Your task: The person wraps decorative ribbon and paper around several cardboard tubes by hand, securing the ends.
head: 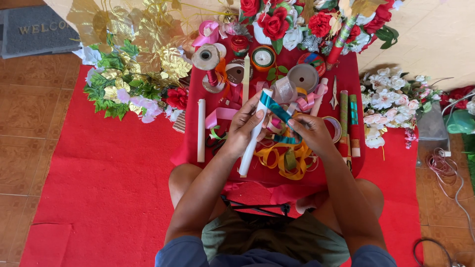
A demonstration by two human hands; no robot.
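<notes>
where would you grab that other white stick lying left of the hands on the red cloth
Grip the spare white stick around its middle, coming down from above with fingers closing across its width. It lies flat and lengthwise on the red cloth, apart from the ribbon pile, with open cloth along its left side, so the left hand looks closest.

Stick (252, 138): white. Ribbon (277, 110) on it: shiny teal. Low table (190, 143): red cloth. Mat (99, 183): red. Ribbon pile (284, 159): yellow-orange. Loose ribbon (220, 114): pink. Leaves (148, 39): gold, green beneath. Roses (272, 22): red and white. Flowers (391, 94): white, pale pink. Floor (24, 109): brown tiles.
</notes>
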